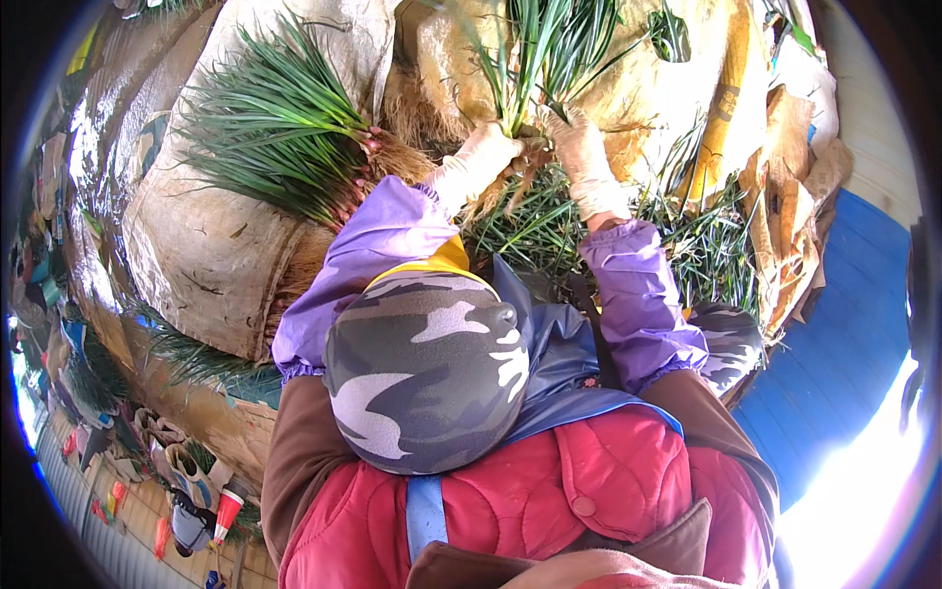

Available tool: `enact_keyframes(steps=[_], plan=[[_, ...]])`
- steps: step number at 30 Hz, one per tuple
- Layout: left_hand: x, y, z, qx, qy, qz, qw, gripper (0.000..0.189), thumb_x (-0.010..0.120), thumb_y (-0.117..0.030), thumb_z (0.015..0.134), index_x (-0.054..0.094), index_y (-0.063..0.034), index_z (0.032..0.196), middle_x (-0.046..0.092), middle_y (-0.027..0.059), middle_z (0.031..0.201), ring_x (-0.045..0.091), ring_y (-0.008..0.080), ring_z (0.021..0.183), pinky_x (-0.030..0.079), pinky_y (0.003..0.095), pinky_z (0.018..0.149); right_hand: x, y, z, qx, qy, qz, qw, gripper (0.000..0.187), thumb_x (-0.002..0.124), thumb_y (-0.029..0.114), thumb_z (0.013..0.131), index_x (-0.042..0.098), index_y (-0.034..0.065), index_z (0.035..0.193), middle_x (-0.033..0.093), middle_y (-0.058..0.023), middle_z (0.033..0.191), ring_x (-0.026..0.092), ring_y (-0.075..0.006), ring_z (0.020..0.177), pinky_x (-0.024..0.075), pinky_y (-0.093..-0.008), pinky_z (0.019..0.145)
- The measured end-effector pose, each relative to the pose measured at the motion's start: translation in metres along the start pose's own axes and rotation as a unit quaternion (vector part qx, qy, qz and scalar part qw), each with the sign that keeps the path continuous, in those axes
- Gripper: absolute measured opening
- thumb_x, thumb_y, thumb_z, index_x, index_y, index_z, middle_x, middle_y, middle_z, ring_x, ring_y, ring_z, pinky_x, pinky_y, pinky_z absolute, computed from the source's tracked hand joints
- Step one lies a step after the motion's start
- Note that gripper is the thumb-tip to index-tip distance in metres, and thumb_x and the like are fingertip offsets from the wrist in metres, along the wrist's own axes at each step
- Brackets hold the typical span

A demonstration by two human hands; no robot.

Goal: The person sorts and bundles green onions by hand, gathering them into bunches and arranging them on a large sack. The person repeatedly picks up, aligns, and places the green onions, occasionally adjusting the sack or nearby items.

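My left hand [487, 153], in a pale glove, closes around the base of a bunch of green onions [531, 55] whose leaves point away from me. My right hand [579, 143], gloved as well, has its fingers bent at the right side of the same bunch's base; the glove hides exactly what they pinch. Pale roots [486, 200] hang below the hands. To the left, a stack of green onions [294, 143] with pinkish bulbs and long roots lies on a sack [199, 254]. Loose green leaves [541, 228] cover the area beneath my hands.
Yellowish woven sacks [452, 62] lie beyond the hands, with a brown torn sack [787, 206] at the right. Camouflage-patterned fabric [427, 368] bulges close to my left sleeve. A blue panel [824, 353] is at far right. Another person [190, 523] appears at lower left.
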State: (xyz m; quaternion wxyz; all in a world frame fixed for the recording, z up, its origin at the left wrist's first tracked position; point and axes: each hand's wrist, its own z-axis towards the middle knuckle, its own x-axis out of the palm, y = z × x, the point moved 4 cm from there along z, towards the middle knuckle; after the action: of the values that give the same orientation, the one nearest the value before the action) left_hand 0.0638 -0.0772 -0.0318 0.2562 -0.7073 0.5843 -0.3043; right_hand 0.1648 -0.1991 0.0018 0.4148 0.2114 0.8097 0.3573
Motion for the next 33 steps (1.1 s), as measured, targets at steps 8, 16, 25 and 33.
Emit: enact_keyframes(steps=[8, 16, 25, 33], plan=[[0.000, 0.001, -0.002, 0.109, 0.007, -0.024, 0.994, 0.022, 0.069, -0.009, 0.084, 0.065, 0.0008, 0.103, 0.068, 0.0035, 0.081, 0.059, 0.0093, 0.066, 0.046, 0.0231, 0.057, -0.012, 0.023, 0.002, -0.200, -0.143, -0.266, 0.932, 0.029, 0.059, 0.034, 0.090, 0.065, 0.0070, 0.097, 0.067, -0.0170, 0.085, 0.066, -0.0342, 0.083, 0.0519, -0.0396, 0.073], [-0.005, -0.002, 0.001, 0.089, 0.000, -0.040, 0.995, 0.028, 0.060, -0.003, 0.085, 0.061, 0.0028, 0.112, 0.068, 0.0048, 0.084, 0.057, 0.0075, 0.064, 0.044, 0.0212, 0.055, -0.005, 0.014, 0.004, -0.123, 0.018, -0.281, 0.952, 0.042, 0.057, 0.044, 0.091, 0.064, 0.0064, 0.109, 0.067, -0.0187, 0.103, 0.065, -0.0350, 0.093, 0.0507, -0.0412, 0.082], [0.000, -0.015, -0.025, 0.157, 0.200, -0.314, 0.915, 0.013, 0.057, -0.010, 0.089, 0.062, -0.0020, 0.098, 0.062, 0.0021, 0.080, 0.054, 0.0081, 0.066, 0.040, 0.0192, 0.057, -0.052, -0.046, 0.040, -0.032, 0.027, 0.077, 0.996, 0.022, 0.048, 0.019, 0.093, 0.066, 0.0067, 0.098, 0.067, -0.0146, 0.094, 0.064, -0.0268, 0.086, 0.0502, -0.0341, 0.078], [-0.033, -0.010, 0.005, 0.135, -0.023, -0.219, 0.966, 0.028, 0.061, -0.021, 0.091, 0.064, 0.0000, 0.110, 0.070, 0.0069, 0.091, 0.063, 0.0136, 0.074, 0.047, 0.0231, 0.061, -0.057, -0.028, 0.064, -0.007, -0.046, -0.163, 0.986, 0.044, 0.054, 0.038, 0.094, 0.058, 0.0045, 0.123, 0.065, -0.0140, 0.112, 0.066, -0.0217, 0.093, 0.0541, -0.0305, 0.081]])
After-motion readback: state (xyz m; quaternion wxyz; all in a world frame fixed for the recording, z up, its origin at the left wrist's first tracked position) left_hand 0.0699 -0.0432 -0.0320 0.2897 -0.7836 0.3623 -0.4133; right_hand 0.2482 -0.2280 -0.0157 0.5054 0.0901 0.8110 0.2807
